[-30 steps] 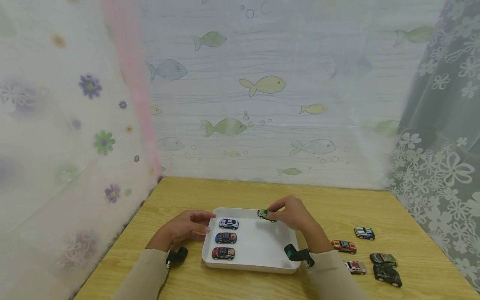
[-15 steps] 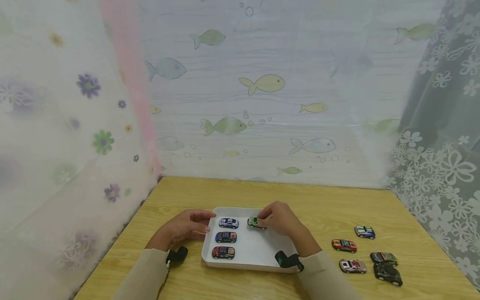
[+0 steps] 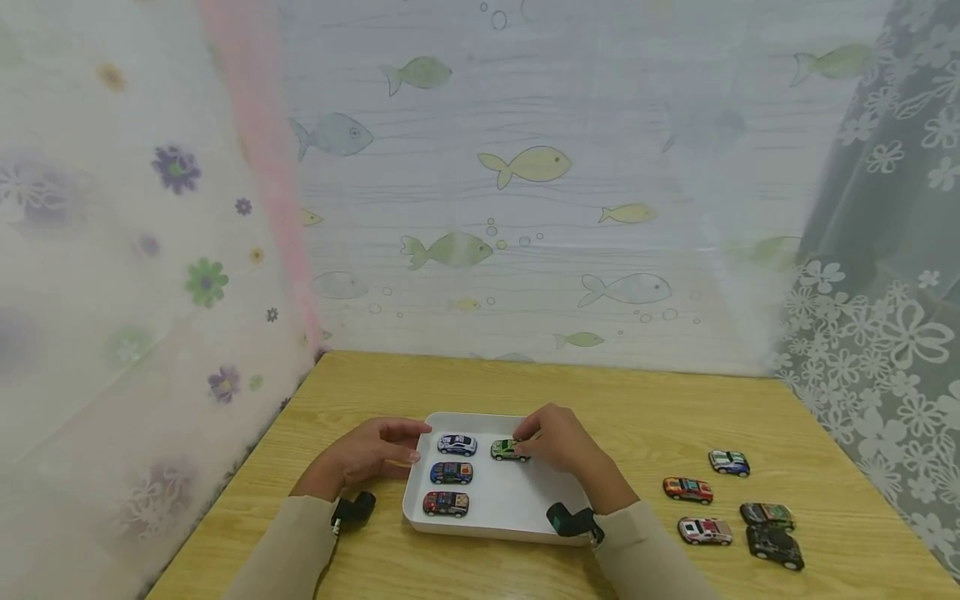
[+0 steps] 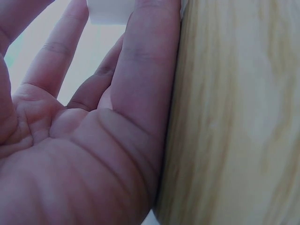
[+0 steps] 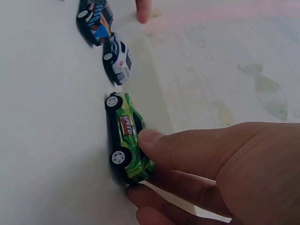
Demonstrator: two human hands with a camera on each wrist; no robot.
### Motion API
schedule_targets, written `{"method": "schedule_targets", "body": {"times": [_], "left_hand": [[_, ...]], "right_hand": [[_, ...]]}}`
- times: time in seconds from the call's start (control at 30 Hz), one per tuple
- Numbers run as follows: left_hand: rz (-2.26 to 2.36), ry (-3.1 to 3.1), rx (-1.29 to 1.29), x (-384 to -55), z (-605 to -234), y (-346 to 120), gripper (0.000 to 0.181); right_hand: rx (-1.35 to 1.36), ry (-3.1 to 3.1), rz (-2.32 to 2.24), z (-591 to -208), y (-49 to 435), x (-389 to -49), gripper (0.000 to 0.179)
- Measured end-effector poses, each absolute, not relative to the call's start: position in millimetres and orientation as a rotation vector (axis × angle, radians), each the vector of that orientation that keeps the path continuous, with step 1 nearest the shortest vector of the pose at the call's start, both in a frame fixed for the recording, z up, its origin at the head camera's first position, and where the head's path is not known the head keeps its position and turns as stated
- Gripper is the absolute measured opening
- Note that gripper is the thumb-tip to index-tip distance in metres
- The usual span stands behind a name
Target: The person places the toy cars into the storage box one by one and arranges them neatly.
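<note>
left grip (image 3: 371, 457) relaxed, right grip (image 3: 558, 442) pinching

Bare tray floor (image 3: 517, 492) right of three lined-up cars (image 3: 451, 473); left hand (image 3: 371, 457) at the rim.

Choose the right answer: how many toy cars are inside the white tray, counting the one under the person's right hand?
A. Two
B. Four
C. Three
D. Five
B: the white tray holds a column of three cars plus the green car that the right hand holds.
</note>
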State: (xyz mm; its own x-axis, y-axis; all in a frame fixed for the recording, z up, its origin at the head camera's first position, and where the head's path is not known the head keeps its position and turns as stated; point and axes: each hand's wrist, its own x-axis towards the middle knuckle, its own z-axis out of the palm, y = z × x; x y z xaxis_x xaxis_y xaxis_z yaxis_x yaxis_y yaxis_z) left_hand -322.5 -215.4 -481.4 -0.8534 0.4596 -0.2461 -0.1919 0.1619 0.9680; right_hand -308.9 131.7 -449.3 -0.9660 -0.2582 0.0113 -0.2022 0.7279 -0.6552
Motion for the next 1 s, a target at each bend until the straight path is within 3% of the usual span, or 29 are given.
{"method": "schedule_targets", "body": {"times": [1.0], "left_hand": [[1.733,1.978,0.238,-322.7,-481.0,-215.1,0.058]], "right_hand": [[-0.376,2.859,-1.031,-445.9,132.0,-306.8,0.007]]}}
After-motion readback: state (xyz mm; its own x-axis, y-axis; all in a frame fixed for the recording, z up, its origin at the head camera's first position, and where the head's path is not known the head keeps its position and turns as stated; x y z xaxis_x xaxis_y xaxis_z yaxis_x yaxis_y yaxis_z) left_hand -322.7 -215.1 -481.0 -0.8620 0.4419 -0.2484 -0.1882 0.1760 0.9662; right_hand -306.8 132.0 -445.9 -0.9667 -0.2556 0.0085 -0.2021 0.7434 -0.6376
